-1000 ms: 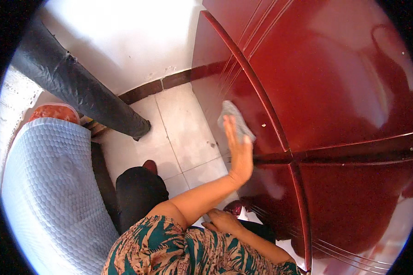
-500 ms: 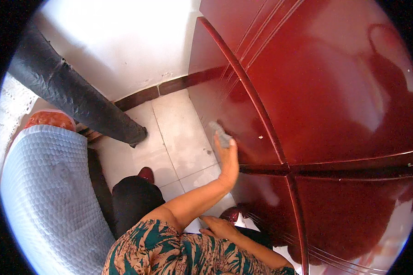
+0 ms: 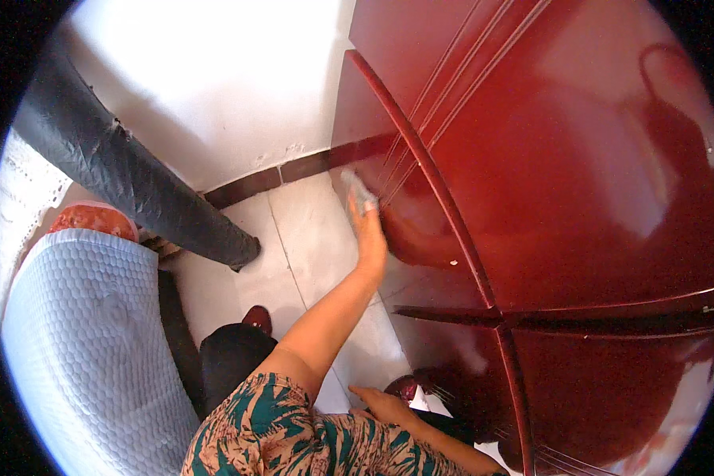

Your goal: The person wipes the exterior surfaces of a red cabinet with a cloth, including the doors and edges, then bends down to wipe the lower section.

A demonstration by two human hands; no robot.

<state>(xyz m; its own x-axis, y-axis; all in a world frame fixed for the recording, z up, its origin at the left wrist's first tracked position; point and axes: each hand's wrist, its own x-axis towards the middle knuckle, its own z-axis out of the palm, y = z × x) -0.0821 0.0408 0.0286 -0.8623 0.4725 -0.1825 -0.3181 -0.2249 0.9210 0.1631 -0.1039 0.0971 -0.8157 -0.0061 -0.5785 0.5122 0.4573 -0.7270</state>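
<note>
My left hand (image 3: 366, 228) reaches far forward, closed on a small grey cloth (image 3: 358, 190). The cloth lies against the glossy dark-red cabinet (image 3: 579, 174), low on the panel at its far left edge, close to the skirting. Lower down, my right hand (image 3: 382, 404) is held in front of my body. Its fingers point left, look stretched out, and hold nothing that I can see; part of the hand is hidden by the patterned top.
A dark covered post or roll (image 3: 151, 182) slants down to the tiled floor (image 3: 317, 230). At left is a bed or seat with a light-blue quilted cover (image 3: 95, 325). A white wall (image 3: 230, 95) with dark skirting (image 3: 242, 189) stands behind. My dark-red shoe (image 3: 258, 319) is on the tiles.
My left hand has slid the cloth forward and left along the cabinet panel, and the arm is straighter. My right hand has shifted slightly. The view has tilted a little.
</note>
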